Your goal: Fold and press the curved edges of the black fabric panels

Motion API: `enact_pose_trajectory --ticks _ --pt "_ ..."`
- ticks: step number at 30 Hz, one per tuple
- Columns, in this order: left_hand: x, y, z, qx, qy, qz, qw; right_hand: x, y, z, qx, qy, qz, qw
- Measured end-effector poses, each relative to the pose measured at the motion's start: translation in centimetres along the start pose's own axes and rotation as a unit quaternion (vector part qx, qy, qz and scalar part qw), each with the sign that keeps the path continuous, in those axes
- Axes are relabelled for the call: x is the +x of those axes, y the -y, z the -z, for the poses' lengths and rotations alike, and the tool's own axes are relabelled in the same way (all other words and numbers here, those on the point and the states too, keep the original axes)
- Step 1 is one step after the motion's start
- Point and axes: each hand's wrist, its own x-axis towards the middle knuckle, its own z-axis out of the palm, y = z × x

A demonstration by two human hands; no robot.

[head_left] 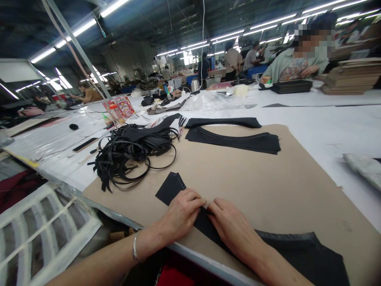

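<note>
A long black fabric piece (300,254) lies across the brown board (226,174) close to the table's front edge. On its upper edge, my left hand (186,208) pinches the cloth, fingers bent and pressed together. Just beside it, my right hand (229,222) also grips that edge with curled fingers. The two hands nearly meet, and they hide the middle of the piece. Its left end (169,188) lies flat beyond my left hand. Farther back on the board rest curved black fabric pieces (235,141), stacked in two groups.
A tangled heap of black strips (127,151) sits at the board's left. Behind it are a red packet (123,107) and small bottles. A white slatted rack (38,230) stands beside the table at lower left. Across the table a person (300,59) works near stacked brown sheets (349,77).
</note>
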Motion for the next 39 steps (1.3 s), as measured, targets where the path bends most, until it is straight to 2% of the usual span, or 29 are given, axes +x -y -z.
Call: enact_pose_trajectory --ticks 2,5,12,19,26,39 --pt "-0.2 -1.1 -0.9 -0.033 0.020 0.011 0.999 -0.1 0.0 0.0 0.000 -0.003 -0.005 1.000" --pt "-0.2 -1.3 -1.4 -0.046 0.029 0.024 0.998 -0.3 -0.1 0.2 0.002 -0.008 -0.011 1.000" --pt "-0.3 -0.6 -1.2 -0.004 0.047 -0.002 0.999 -1.2 -0.9 0.9 0.043 0.007 -0.011 0.999" --pt "-1.1 -1.4 -0.8 -0.005 0.069 -0.006 0.998 -2.4 -1.5 1.5 0.060 0.022 -0.003 0.998" --pt "-0.8 -2.2 0.1 0.034 0.113 -0.018 0.993 -3.7 -2.4 1.3 0.068 0.018 0.020 0.997" --pt "-1.1 -2.5 0.5 0.092 0.158 -0.049 0.982 -5.4 -3.8 1.3 0.056 0.019 0.046 0.997"
